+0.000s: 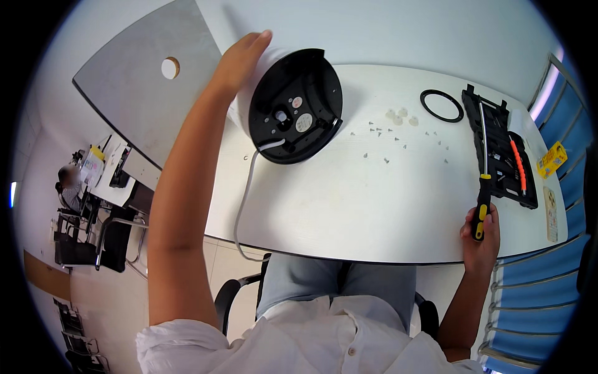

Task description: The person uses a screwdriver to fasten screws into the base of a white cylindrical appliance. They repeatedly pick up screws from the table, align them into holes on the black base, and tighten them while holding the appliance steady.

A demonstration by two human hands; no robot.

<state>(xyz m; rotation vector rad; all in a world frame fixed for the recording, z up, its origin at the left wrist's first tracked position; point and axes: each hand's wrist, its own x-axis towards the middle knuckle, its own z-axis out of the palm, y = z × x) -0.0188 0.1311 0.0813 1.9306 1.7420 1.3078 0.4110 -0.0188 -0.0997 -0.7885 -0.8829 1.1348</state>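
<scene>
Right grip (481, 248): wrapped round screwdriver (484, 196) | left grip (243, 62): reached out beside black housing (296, 111), hold unclear

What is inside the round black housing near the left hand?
Inside the housing are two pale labels, a small whitish part and some of a white cable. What lies beneath that inner surface is covered.

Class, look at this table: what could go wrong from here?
1. The white cord hangs over the table's front edge, so it might snag and tug the black housing.
2. That housing is tilted up, and whether the left hand supports it is unclear; it could tip.
3. Small loose screws lie scattered on the tabletop, so some might get knocked away.
</scene>
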